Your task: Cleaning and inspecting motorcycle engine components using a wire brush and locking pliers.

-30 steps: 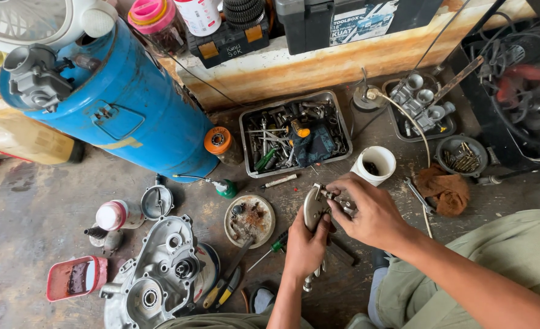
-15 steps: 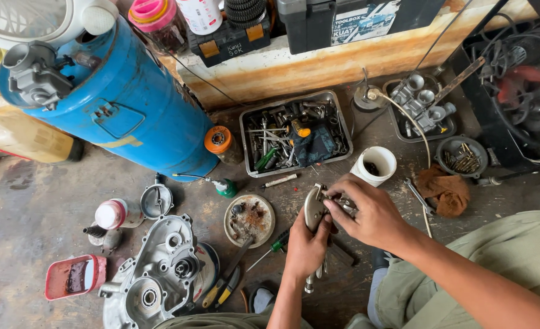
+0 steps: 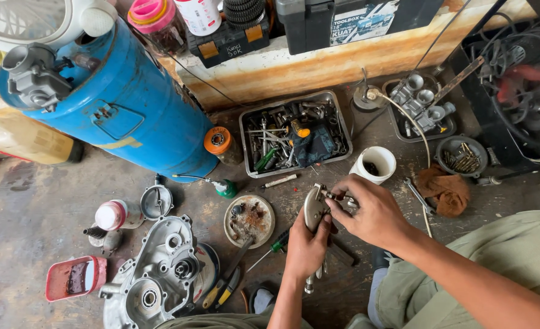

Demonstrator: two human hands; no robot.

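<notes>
In the head view, a small silvery metal part (image 3: 314, 210) is held above the floor (image 3: 26, 213) by the left hand (image 3: 306, 244), its grip pressed around the part. The part's top is pinched by the right hand (image 3: 370, 210) (fingertips closed on it), just below a white cup (image 3: 374, 163) and beside a round dish (image 3: 250, 220).

Floor (image 3: 32, 213): bare concrete, grey-brown, oil-stained, darker toward the right. Low ledge (image 3: 343, 61) along the top: rusty, cream-streaked face, holding black toolboxes (image 3: 343, 18). 1 blue cylindrical tank (image 3: 123, 116) lies tilted at left, touching the ledge. 1 rectangular metal tray (image 3: 245, 122) of loose tools sits just below the ledge. Daylight is even and soft, with faint shadows. No window in view.
</notes>
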